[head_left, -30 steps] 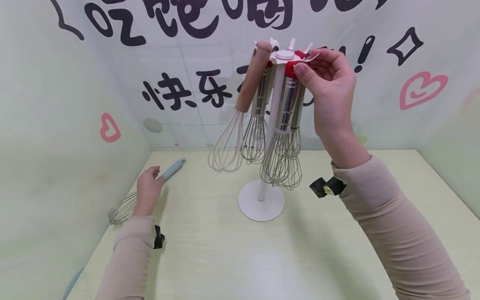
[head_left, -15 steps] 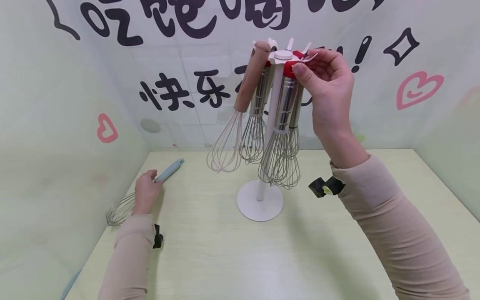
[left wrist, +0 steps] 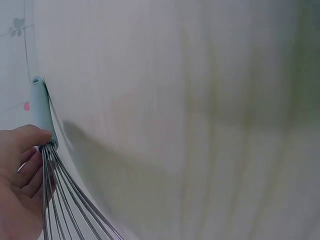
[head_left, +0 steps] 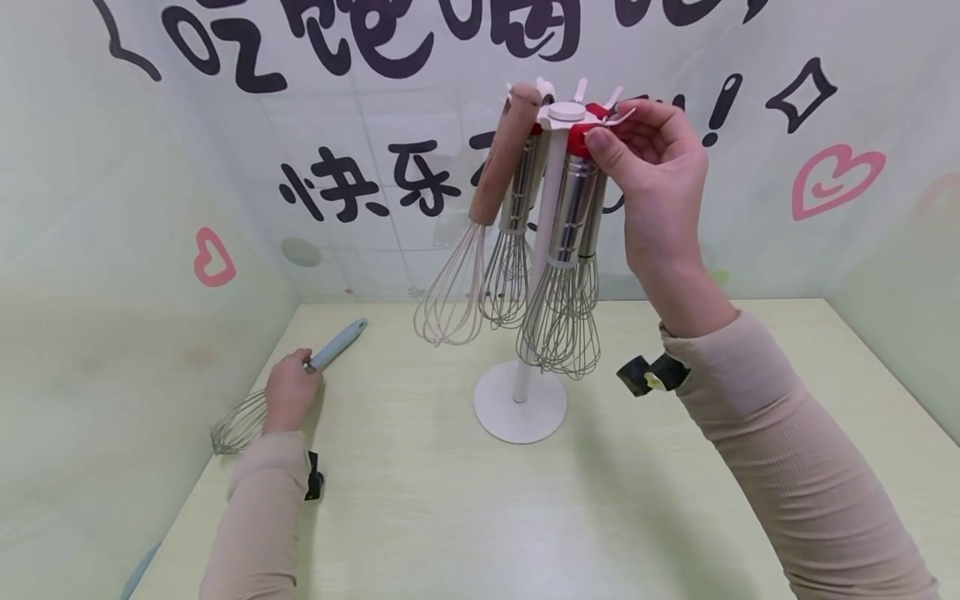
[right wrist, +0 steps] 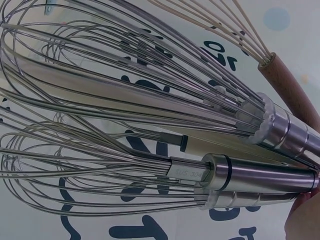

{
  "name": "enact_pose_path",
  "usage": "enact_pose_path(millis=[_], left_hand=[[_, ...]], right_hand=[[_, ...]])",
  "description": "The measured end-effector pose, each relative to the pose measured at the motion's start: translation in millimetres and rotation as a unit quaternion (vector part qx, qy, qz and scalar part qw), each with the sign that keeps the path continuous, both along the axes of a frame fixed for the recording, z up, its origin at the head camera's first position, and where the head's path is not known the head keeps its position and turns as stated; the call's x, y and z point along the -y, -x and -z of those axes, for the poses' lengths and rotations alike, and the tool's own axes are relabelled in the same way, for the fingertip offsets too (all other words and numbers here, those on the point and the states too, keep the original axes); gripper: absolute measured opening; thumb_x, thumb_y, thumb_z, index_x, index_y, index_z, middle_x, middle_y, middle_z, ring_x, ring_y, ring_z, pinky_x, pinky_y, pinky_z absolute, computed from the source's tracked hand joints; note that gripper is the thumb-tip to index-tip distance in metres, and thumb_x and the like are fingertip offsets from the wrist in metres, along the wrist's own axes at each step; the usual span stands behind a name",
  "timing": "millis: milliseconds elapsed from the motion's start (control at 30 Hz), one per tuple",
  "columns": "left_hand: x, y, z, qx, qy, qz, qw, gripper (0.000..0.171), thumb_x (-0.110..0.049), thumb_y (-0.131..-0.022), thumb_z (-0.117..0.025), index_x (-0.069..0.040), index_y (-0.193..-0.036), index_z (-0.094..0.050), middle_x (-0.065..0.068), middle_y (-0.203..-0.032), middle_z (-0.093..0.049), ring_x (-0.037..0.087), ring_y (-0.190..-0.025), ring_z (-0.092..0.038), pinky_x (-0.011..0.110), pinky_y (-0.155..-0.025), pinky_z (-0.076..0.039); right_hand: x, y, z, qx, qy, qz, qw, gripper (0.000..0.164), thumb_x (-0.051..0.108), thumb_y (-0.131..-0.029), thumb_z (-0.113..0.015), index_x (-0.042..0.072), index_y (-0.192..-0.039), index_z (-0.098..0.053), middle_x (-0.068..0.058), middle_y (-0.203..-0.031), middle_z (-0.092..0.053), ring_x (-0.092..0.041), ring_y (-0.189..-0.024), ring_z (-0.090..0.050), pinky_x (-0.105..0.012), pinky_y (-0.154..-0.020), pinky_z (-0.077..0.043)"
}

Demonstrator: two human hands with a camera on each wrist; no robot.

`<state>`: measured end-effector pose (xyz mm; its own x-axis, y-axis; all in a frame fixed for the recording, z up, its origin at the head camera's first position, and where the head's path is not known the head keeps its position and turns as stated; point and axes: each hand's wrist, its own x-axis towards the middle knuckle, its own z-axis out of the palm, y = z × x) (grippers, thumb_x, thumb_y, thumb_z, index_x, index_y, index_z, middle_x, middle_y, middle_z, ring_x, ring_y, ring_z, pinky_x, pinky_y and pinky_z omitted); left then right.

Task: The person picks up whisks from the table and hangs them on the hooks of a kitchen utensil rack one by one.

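On the left of the table lies a whisk with a light blue handle (head_left: 341, 343). My left hand (head_left: 292, 392) grips it low on the handle; the left wrist view shows the thumb (left wrist: 37, 136) on the handle's lower end just above the wires. A white rack (head_left: 521, 410) with a round base stands mid-table. With thumb and fingers my right hand (head_left: 667, 179) pinches the red end of a steel whisk (head_left: 573, 204) at a hook of the rack's top. Its curled fingers are partly hidden behind that hook.
Also hanging on the rack are a wooden-handled whisk (head_left: 506, 158) and further steel whisks (head_left: 516, 187). Another blue piece (head_left: 141, 570) shows at the table's lower left edge. A printed white curtain (head_left: 420, 83) stands behind the table and along its sides.
My left hand has lowered slightly and its fingers have closed round the blue-handled whisk. The right hand stays at the red-ended whisk on the rack.
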<state>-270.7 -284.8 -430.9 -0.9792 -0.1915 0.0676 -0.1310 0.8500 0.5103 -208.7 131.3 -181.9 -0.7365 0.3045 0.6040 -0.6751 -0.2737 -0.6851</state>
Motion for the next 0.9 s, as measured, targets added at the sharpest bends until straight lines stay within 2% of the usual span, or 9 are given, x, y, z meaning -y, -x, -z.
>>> enact_pose_path(millis=[233,567,900], left_hand=[[-2.1,-1.2,2.6,-0.001,0.016,0.005,0.9999,0.045,-0.006,-0.089,-0.054,0.009,-0.132,-0.047,0.033,-0.126,-0.055,0.048,-0.112,-0.056,0.056,-0.091,-0.048],[-6.7,1.8,5.4,0.005,0.028,0.009,0.9996,0.042,-0.006,-0.09,-0.057,0.006,-0.13,-0.051,0.031,-0.128,-0.055,0.046,-0.114,-0.055,0.055,-0.093,-0.048],[-9.9,0.3,1.3,0.0,0.007,0.006,1.0,0.042,-0.006,-0.091,-0.056,0.004,-0.131,-0.052,0.031,-0.127,-0.056,0.047,-0.113,-0.056,0.056,-0.092,-0.048]], right_hand=[[-0.3,0.2,-0.6,-0.004,-0.004,0.002,1.0,0.02,-0.007,-0.082,-0.067,0.01,-0.092,-0.061,-0.004,-0.09,-0.06,-0.015,-0.086,-0.054,-0.018,-0.074,-0.05],[-0.6,-1.2,-2.9,0.009,0.004,-0.005,1.0,0.02,-0.007,-0.081,-0.068,0.008,-0.093,-0.061,-0.004,-0.091,-0.06,-0.015,-0.086,-0.055,-0.018,-0.076,-0.05],[0.2,-2.8,-4.4,0.037,0.026,-0.012,0.999,0.021,-0.007,-0.079,-0.07,0.005,-0.095,-0.062,-0.005,-0.091,-0.061,-0.015,-0.086,-0.055,-0.016,-0.075,-0.051]])
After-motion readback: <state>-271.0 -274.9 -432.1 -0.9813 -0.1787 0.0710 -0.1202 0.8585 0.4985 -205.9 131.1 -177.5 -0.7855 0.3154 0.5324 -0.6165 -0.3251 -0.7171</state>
